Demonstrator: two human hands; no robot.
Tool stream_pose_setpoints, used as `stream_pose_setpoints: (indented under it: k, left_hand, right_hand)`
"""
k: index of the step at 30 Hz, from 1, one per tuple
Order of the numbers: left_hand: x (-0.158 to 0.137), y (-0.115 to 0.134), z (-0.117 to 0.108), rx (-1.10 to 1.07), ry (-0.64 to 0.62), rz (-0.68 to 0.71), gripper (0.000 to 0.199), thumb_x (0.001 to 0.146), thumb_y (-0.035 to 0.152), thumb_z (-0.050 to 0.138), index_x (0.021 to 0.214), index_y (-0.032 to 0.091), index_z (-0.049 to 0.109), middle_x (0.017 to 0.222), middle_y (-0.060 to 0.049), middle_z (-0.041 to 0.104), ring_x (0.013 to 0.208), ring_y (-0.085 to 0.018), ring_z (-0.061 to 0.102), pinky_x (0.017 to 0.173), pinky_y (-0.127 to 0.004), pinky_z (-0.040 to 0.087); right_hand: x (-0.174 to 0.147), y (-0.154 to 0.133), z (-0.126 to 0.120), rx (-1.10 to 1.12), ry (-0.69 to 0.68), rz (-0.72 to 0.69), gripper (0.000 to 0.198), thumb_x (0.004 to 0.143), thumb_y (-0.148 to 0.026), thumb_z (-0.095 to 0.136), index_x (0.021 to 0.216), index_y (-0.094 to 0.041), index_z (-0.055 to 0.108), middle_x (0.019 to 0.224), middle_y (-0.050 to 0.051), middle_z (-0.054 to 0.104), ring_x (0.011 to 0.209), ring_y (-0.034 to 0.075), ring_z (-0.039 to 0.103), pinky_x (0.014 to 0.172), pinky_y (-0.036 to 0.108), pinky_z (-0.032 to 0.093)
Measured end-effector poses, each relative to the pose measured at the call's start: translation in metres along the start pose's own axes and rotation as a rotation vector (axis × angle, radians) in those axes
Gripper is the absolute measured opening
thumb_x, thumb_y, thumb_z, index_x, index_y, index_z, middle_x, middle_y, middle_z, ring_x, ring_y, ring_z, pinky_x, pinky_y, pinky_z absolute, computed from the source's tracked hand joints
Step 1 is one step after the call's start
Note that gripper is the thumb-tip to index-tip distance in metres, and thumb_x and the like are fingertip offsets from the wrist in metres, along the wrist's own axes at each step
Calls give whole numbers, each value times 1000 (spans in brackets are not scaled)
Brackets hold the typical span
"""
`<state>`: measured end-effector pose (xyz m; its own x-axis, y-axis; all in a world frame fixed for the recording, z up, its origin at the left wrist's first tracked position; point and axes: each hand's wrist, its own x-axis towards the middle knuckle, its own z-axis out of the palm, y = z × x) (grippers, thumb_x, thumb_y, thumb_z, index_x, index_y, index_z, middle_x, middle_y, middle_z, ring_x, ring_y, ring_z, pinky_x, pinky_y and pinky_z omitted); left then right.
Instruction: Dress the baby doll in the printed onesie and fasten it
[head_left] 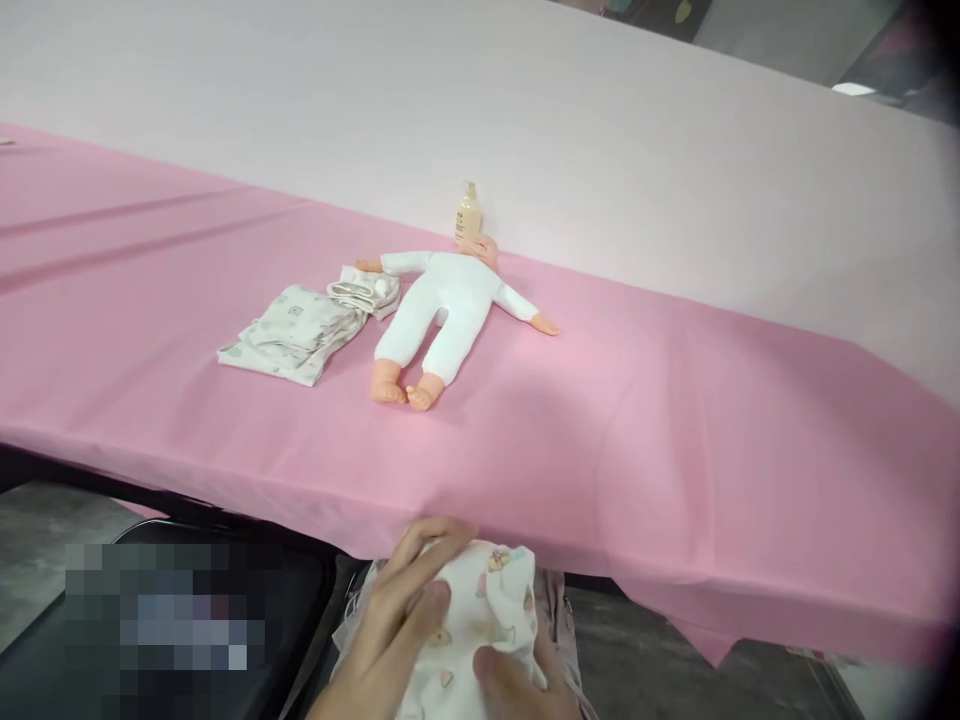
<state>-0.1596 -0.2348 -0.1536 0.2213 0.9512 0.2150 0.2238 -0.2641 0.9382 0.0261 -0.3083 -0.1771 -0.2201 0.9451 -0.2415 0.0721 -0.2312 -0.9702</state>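
A white cloth (480,600) printed with small coloured figures is held low in front of me, just off the near edge of the table. My left hand (401,625) grips its left side, thumb and fingers bent over it. On the lower right, my right hand (521,680) pinches the same cloth, thumb on top and the other fingers partly hidden behind it. Whether the cloth is a garment I cannot tell. Farther off, a baby doll (450,300) with a white body lies on its back on the table, feet toward me.
A pink cloth (600,430) covers the table. Folded patterned fabric (289,330) and a smaller folded bundle (367,290) lie left of the doll. Behind its head a pump bottle (469,212) stands before a white panel (360,110). A black chair (300,600) sits at lower left, partly blurred.
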Motion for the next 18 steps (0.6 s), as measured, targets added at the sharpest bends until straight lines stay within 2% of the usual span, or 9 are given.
stream_pose_setpoints:
  k: [2, 4, 6, 8, 10, 12, 15, 17, 18]
  left_hand:
    - [6, -5, -10, -167, -56, -107, 40, 93, 42, 63, 131, 29, 70, 135, -7, 66, 128, -27, 61, 105, -34, 52]
    - [11, -8, -21, -273, -115, -217, 52, 86, 44, 72, 135, 27, 67, 136, -8, 67, 127, -29, 61, 103, -34, 53]
    - [16, -6, -29, -272, -164, -309, 50, 81, 42, 76, 128, 24, 69, 122, -8, 73, 112, -27, 68, 91, -31, 57]
    - [21, 1, -35, -168, -144, -331, 37, 77, 37, 78, 110, 21, 73, 101, -5, 76, 90, -22, 71, 77, -27, 58]
    - [26, 10, -37, -18, -47, -292, 29, 74, 33, 79, 98, 20, 72, 87, -1, 74, 76, -19, 68, 68, -25, 55]
    - [30, 20, -36, 111, 48, -210, 29, 71, 33, 81, 95, 21, 70, 85, 0, 73, 74, -18, 67, 67, -25, 55]
    - [39, 31, -36, 210, 113, -34, 33, 75, 38, 80, 101, 23, 68, 93, -1, 73, 80, -19, 69, 71, -27, 56]
    - [52, 34, -44, 247, 144, 112, 31, 84, 39, 73, 110, 24, 67, 101, -3, 73, 87, -19, 70, 75, -29, 57]
    - [64, 33, -53, 265, 210, 184, 28, 88, 38, 69, 112, 24, 66, 104, -3, 72, 90, -19, 69, 78, -30, 57]
  right_hand:
    - [1, -14, 2, 177, 62, 195, 74, 91, -46, 66, 157, -29, 39, 133, 11, 68, 114, 29, 71, 95, 41, 59]
    - [8, -34, 4, 420, 92, 359, 85, 75, -49, 82, 150, -25, 49, 125, 12, 71, 114, 31, 70, 99, 43, 55]
    - [18, -53, 6, 561, 65, 346, 89, 63, -54, 90, 139, -22, 58, 121, 12, 72, 113, 33, 70, 97, 44, 55]
    - [30, -67, 7, 545, 14, 260, 81, 58, -59, 91, 126, -21, 66, 116, 12, 74, 109, 33, 70, 94, 44, 55]
    - [41, -72, 7, 423, -6, 198, 71, 59, -57, 91, 117, -21, 70, 112, 10, 74, 107, 31, 70, 93, 42, 55]
    - [50, -71, 7, 291, 77, 191, 64, 62, -50, 92, 114, -21, 69, 110, 8, 74, 105, 29, 69, 93, 41, 54]
    - [59, -67, 7, 235, 253, 205, 58, 66, -44, 89, 113, -20, 67, 107, 8, 73, 100, 27, 69, 91, 40, 54]
    - [63, -65, 6, 254, 295, 201, 53, 66, -42, 87, 109, -20, 66, 103, 9, 73, 96, 27, 70, 86, 41, 55]
    - [64, -65, 4, 254, 299, 204, 51, 65, -40, 86, 107, -19, 66, 100, 9, 73, 93, 27, 70, 84, 41, 55]
